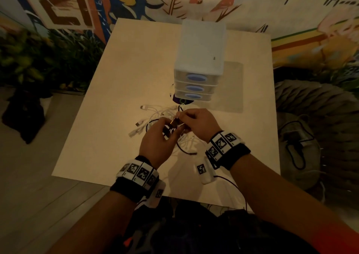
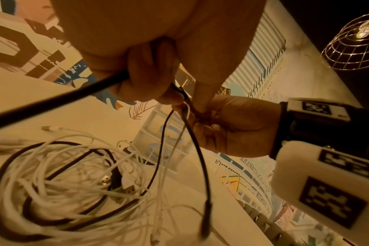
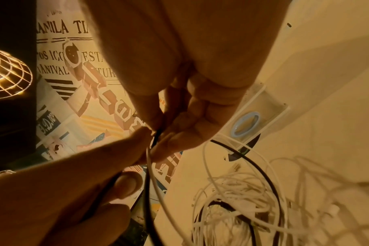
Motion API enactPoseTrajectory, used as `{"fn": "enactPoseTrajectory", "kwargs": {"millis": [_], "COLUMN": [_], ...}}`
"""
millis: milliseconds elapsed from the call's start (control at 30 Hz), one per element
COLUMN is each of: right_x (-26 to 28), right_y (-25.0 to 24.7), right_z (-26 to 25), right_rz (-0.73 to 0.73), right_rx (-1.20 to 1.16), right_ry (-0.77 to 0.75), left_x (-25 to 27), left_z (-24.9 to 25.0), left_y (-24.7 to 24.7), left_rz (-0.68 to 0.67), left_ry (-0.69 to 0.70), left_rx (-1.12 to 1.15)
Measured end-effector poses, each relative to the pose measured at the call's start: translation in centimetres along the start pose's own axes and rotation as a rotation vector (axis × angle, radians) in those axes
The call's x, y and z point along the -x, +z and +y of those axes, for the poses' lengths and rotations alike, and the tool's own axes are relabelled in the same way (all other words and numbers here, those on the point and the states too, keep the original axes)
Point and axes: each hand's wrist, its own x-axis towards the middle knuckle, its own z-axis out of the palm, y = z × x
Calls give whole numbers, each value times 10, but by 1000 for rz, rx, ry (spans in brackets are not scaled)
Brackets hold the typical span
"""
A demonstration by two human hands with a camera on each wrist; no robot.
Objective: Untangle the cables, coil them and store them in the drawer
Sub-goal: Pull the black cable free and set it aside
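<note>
We hold a black cable (image 2: 197, 149) above the tangle of white and black cables (image 1: 161, 117) that lies on the table (image 1: 108, 98) just at 6 o'clock from the drawer unit (image 1: 200, 59). Our left hand (image 1: 155, 139) grips the black cable with curled fingers, and our right hand (image 1: 200, 123), at 3 o'clock from the left and touching it, pinches the same cable together with a thin white one (image 3: 156, 188). The black cable's plug (image 2: 205, 218) hangs free below our hands. All three drawers (image 1: 195, 87) are closed. At 9 o'clock from the table stands a potted plant (image 1: 29, 69).
</note>
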Motion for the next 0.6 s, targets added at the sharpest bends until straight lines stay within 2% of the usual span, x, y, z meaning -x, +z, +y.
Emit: {"fn": "enactPoseTrajectory", "kwargs": {"millis": [200,333,467,600], "right_x": [13,16,15,13], "right_y": [-3,-11,-27,-43], "right_z": [-2,2,8,19], "right_rz": [-20,117,229,248], "right_rx": [-66,-111,-329,-249], "right_ry": [23,60,155,137], "left_x": [-6,-3,2,6], "left_z": [-6,-10,-22,-37], "left_y": [1,-1,-8,-9], "left_rz": [17,37,31,4], "left_ry": [38,5,-76,-103], "left_rx": [-95,-27,28,11]}}
